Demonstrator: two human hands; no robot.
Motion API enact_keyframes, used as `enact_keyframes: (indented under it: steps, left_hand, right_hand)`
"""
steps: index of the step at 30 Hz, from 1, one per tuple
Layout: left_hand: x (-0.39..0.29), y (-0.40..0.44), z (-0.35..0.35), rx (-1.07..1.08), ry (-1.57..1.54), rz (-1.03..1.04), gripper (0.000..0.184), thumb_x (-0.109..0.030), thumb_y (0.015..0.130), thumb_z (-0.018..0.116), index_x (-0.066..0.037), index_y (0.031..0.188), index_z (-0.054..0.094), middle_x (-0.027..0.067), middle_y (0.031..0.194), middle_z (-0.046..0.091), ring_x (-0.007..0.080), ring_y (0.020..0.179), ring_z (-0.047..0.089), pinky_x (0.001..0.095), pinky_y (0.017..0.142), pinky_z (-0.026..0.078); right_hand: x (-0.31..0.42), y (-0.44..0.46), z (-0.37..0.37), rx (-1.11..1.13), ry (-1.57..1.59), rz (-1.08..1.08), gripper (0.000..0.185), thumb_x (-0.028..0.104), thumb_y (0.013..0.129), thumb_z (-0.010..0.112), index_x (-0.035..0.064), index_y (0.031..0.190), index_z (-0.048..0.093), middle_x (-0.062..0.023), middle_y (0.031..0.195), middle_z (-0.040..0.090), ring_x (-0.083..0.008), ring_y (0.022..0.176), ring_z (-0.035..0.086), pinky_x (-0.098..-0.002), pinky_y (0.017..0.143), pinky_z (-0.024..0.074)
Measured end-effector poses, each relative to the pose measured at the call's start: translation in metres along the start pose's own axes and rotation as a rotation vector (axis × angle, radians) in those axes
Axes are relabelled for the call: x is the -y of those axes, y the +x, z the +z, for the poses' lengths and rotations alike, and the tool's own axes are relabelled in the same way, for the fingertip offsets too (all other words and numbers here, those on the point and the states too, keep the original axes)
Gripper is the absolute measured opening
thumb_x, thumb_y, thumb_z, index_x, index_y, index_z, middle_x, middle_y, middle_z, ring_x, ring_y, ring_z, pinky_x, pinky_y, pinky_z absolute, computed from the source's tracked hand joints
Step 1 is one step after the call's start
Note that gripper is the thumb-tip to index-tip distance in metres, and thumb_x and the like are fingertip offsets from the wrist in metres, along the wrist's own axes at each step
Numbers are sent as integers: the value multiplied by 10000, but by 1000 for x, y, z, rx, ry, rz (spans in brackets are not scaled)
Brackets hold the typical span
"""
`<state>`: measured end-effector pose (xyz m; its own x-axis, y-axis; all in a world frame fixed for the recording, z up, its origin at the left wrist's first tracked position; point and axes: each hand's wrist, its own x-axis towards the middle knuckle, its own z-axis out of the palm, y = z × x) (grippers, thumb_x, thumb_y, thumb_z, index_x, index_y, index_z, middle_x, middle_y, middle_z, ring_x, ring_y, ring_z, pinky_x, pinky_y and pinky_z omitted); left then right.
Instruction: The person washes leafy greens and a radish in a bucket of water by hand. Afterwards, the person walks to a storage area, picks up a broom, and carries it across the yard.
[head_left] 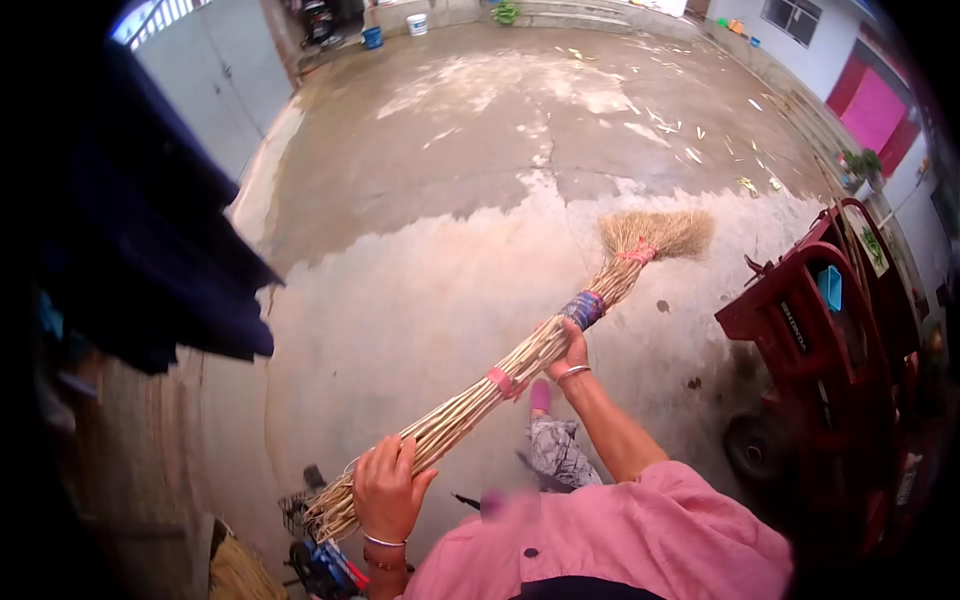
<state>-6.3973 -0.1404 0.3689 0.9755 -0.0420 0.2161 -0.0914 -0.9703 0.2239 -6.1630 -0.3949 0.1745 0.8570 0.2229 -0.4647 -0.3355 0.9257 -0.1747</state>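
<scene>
A long straw broom (465, 407) stretches diagonally across my front, its bristles fanned out at the far upper right. Pink ties and a dark blue band wrap its bundled stalks. My left hand (388, 490) lies over the thick stalk end at the lower left, fingers curled on it. Farther up, just below the blue band, my right hand (570, 352) grips the stalks from beneath. Both wrists carry bracelets. The fingertips under the broom are partly hidden.
A dark red cart (795, 330) stands at my right. Dark cloth (150, 230) hangs at the left, near a grey metal gate (205, 85). Pale scraps (693, 155) litter the wet concrete ahead. Buckets (417, 24) stand at the far wall; a blue bike (325, 568) is lower left.
</scene>
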Motion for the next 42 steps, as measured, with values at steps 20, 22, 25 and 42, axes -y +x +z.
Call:
enact_keyframes:
  steps: [20, 22, 25, 42]
  left_hand:
    - [49, 538, 193, -227, -49, -136, 256, -209, 811, 573, -5, 965, 548, 147, 984, 574, 331, 891, 526, 447, 862, 366]
    - [63, 593, 212, -248, -71, -108, 227, -202, 811, 572, -12, 932, 549, 140, 926, 580, 324, 835, 529, 423, 820, 385]
    - [85, 728, 233, -127, -173, -125, 218, -193, 811, 570, -13, 931, 548, 139, 897, 585, 317, 817, 536, 410, 815, 391]
    - [-37, 1330, 321, -357, -199, 410, 172, -118, 769, 605, -43, 923, 589, 84, 948, 618, 214, 903, 580, 406, 934, 340]
  right_hand:
    - [245, 429, 198, 303, 111, -182, 484, 162, 630, 679, 82, 1079, 517, -86, 943, 573, -248, 913, 555, -419, 847, 460]
    - [264, 468, 207, 288, 116, -214, 471, 159, 628, 680, 81, 1064, 520, -85, 941, 574, -248, 911, 556, -418, 849, 459]
    - [303, 552, 247, 212, 121, -255, 388, 134, 623, 665, 86, 988, 545, -67, 910, 581, -246, 907, 558, -414, 863, 450]
    - [586, 865, 337, -115, 278, -745, 274, 277, 707, 584, 75, 892, 577, -95, 901, 610, -262, 874, 565, -433, 847, 446]
